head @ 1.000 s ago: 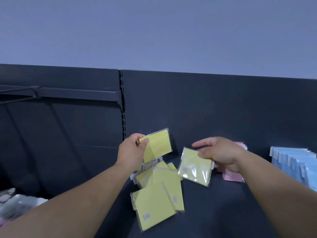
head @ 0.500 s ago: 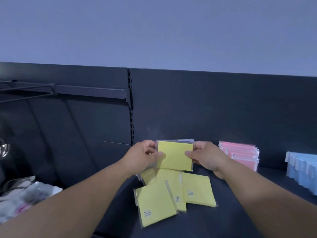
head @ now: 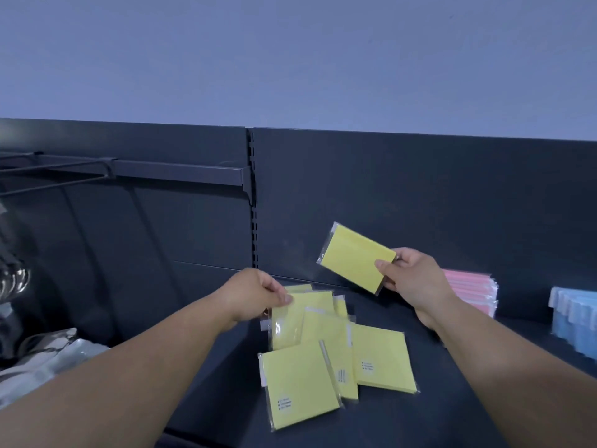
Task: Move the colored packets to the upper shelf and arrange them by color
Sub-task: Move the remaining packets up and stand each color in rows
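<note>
Several yellow packets lie in a loose, overlapping pile on the dark shelf. My right hand pinches one yellow packet by its right edge and holds it tilted above the shelf, close to the back panel. My left hand reaches down to the pile and pinches the top edge of a yellow packet lying at its back. A stack of pink packets stands to the right, and blue packets stand at the far right.
A dark back panel rises behind the shelf, split by a slotted upright. A metal bar and hooks jut out at upper left. Wrapped pale goods lie at lower left.
Both hands held one yellow packet together above the pile. Now my right hand alone carries it up and to the right, and my left hand has dropped onto the pile.
</note>
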`<state>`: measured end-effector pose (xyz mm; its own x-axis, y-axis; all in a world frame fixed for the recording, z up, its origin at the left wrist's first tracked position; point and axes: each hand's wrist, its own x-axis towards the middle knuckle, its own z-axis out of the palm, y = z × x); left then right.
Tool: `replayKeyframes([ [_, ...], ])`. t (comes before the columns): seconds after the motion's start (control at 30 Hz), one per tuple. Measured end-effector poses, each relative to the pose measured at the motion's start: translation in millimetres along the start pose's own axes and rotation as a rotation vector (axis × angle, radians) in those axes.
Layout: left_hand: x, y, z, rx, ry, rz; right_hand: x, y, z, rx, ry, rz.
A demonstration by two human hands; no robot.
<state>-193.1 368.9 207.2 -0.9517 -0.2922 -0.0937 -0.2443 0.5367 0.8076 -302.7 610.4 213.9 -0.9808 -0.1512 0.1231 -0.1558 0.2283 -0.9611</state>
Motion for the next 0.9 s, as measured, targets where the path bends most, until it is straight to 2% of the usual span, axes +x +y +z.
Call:
replayKeyframes([
  [0.1,1.3,2.5,-1.9,-0.040,0.085,0.066,-0.7,-3.0,-3.6,0.064,0.058,-0.012],
  [0.17,2.8,5.4,-1.2,-0.004,0.132,0.122,-2.3,-2.1,-1.1,0.055,0.038,-0.013],
  [0.37,5.8,18.9,3.0,-0.014,0.223,0.228,-11.3,-2.4,12.9,0.097,-0.115,0.012],
  [0.47,8.1,23.4,6.6,0.033,0.272,0.255,-15.8,-3.6,16.6,0.163,-0.263,0.079],
  [0.53,9.5,26.5,11.1,0.082,0.301,0.278,-19.6,-3.6,19.0,0.125,-0.361,0.071],
  [0.6,10.7,29.3,16.9,0.116,0.313,0.301,-22.2,-1.8,20.9,0.009,-0.392,-0.009],
  [0.7,11.0,31.8,24.0,0.083,0.329,0.339,-19.5,2.7,21.7,-0.118,-0.277,-0.115],
  [0.8,16.8,26.9,20.6,0.051,0.402,0.346,-14.5,6.2,17.1,-0.128,-0.094,-0.128],
  [0.9,30.8,7.8,11.0,0.236,0.398,0.186,-8.2,16.5,9.4,-0.121,-0.080,-0.057],
])
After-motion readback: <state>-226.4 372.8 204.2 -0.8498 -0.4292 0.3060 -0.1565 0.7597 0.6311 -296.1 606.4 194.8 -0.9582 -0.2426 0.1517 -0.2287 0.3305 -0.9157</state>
